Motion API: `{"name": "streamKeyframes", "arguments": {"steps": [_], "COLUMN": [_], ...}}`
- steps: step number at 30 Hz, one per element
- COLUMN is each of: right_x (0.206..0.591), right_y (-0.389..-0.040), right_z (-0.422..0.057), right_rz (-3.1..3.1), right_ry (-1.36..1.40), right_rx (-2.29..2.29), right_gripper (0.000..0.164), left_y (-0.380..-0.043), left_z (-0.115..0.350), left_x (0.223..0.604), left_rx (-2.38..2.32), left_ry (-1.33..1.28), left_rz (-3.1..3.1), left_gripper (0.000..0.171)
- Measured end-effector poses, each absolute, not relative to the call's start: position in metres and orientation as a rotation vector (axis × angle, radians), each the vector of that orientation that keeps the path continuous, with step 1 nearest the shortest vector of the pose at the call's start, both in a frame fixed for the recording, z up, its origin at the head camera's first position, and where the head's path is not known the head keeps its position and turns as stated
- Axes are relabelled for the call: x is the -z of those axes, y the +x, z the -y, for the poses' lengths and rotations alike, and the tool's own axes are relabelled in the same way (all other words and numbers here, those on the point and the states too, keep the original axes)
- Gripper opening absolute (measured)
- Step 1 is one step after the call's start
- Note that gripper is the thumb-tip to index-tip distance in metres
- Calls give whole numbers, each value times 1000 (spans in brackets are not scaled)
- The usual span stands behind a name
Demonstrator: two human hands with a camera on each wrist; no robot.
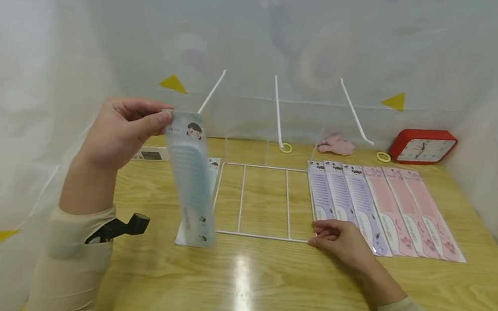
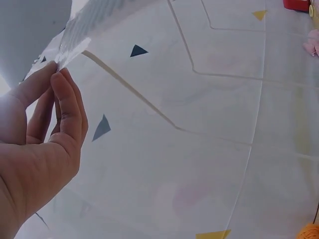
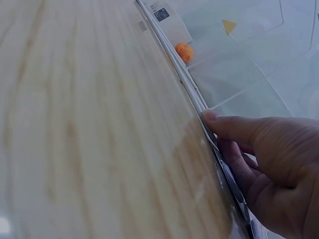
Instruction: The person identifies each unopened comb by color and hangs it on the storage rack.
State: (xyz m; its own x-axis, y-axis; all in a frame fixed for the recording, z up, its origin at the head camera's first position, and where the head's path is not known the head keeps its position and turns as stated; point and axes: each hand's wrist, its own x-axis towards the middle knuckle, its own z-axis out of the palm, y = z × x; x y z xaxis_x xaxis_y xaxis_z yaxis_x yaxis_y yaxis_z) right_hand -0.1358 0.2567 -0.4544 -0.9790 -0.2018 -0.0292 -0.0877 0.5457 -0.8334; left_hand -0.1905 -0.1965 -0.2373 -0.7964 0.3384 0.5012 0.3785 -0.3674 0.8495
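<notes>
Head view: left hand pinches blue comb packet, right hand pinches white rack.

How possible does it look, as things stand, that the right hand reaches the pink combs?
Probably yes: the pink combs lie flat near the right hand with nothing tall between, though it pinches the white rack.

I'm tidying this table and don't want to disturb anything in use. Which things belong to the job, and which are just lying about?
Probably the job:
- blue combs, one in the left hand
- rack, gripped by the right hand
- purple combs
- pink combs

Seemingly lying about:
- clock
- pink soft item
- yellow rings
- orange ball
- labelled white item
</notes>
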Motion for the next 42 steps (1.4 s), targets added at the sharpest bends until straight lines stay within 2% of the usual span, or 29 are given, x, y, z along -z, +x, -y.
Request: {"name": "streamKeyframes", "arguments": {"steps": [17,27,37,42], "right_x": [455,453,452,448], "right_y": [-135,-135,-134,-133], "right_z": [-257,-258,-256,-255], "right_rz": [-2658,-2668,-2677,-2666], "right_ry": [-239,-221,-245,-251], "right_rx": [1399,1368,1377,1391], "right_gripper": [44,43,43,44], "left_y": [-180,-177,-178,-181], "left_z": [184,185,193,195], "left_x": [228,238,248,248], "left_rx": [2123,2163,2224,2199], "left_ry": [-773,-793,-874,-787], "left_rz": [1950,1920,1834,1873], "left_gripper": [18,25,19,18]}}
